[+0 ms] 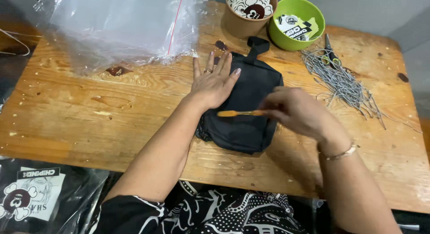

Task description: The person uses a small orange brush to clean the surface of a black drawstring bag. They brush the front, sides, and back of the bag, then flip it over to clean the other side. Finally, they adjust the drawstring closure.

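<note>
Two hands | left hand flat, fingers spread on black pouch | right hand pinching orange stick

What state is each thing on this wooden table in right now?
Black fabric pouch: lying flat, pinned under the left hand.
Left hand: open, fingers spread.
Right hand: pinching a thin orange stick.
Clear plastic bags: piled, crumpled.
Green round bowl: holding printed cards.
Brown paper cup: full of stickers.
Silver ball chains: loose heap.
</note>
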